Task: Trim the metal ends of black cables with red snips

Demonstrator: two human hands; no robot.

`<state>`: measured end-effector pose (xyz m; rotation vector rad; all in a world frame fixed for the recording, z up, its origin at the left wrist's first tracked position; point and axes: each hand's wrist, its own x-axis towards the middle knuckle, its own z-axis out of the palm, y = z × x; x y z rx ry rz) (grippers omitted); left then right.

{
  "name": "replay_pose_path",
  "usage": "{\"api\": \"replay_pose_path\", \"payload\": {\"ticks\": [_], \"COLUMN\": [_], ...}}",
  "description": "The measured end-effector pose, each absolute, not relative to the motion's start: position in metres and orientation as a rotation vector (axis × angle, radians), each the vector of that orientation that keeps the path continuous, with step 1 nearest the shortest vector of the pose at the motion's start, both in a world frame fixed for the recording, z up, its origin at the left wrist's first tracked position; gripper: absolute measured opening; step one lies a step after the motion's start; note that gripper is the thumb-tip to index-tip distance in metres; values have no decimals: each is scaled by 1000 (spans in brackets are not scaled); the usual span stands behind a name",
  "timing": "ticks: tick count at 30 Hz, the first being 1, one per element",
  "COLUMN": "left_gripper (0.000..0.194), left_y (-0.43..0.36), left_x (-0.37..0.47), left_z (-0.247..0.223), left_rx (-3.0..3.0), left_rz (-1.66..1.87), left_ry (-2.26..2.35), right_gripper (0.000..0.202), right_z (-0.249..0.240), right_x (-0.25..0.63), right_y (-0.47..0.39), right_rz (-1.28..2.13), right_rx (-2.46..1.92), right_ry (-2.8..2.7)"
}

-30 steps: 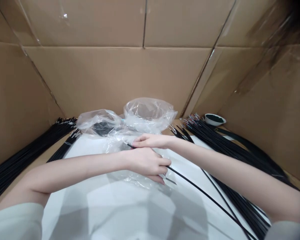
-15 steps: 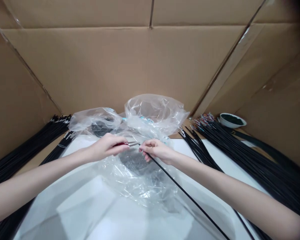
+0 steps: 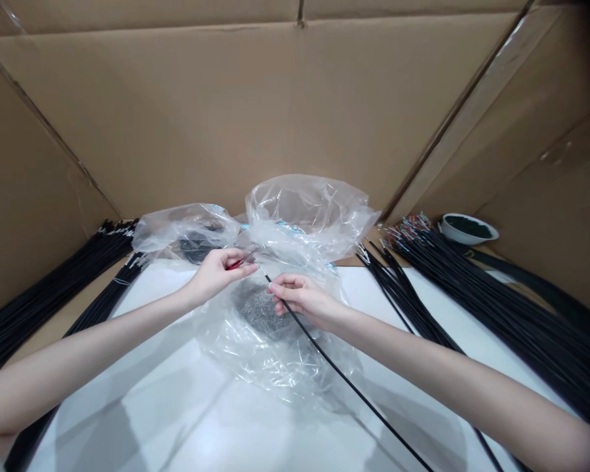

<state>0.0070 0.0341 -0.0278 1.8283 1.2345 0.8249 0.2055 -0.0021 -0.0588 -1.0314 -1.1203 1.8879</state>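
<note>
My left hand is closed around a small red-handled metal tool with two slim tips, which point right and away from me. Its exact kind is partly hidden by the fingers. My right hand pinches a black cable close to its end. The thin, pale tip of that cable sticks out past my fingers, just below the tool's tips and seemingly apart from them. Beneath both hands lies a clear plastic bag with a mass of fine grey bits in it.
More clear plastic is bunched behind my hands. Black cable bundles lie at left and right, with a smaller bunch nearer. A white bowl of dark green material stands back right. Cardboard walls enclose the white table.
The tool in my left hand has moved up and away from the cable's end, its tips now angled upward. My right hand still grips the cable. The view has shifted slightly.
</note>
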Motion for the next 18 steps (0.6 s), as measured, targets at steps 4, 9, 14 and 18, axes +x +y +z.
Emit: {"api": "replay_pose_path", "payload": {"ticks": [4,9,14,18], "left_gripper": [28,26,17,24], "left_y": [34,28,19,20], "left_x": [11,10,5,9], "left_z": [-30,-29,-32,-30], "left_rx": [1751,1863,2116,2016], "left_rz": [851,912,902,918], "left_ry": [1171,1141,1056,1146], "right_gripper": [32,34,38,37], "right_z": [-62,-62,-59,-61], "right_x": [205,202,199,198], "right_y": [-2,-4,-5,-6], "right_rz": [1897,1875,1844,1803], "right_rx": [-1002,-1001,-1025,-1051], "right_ry": [-1117,-1052,-1005,-1046]}}
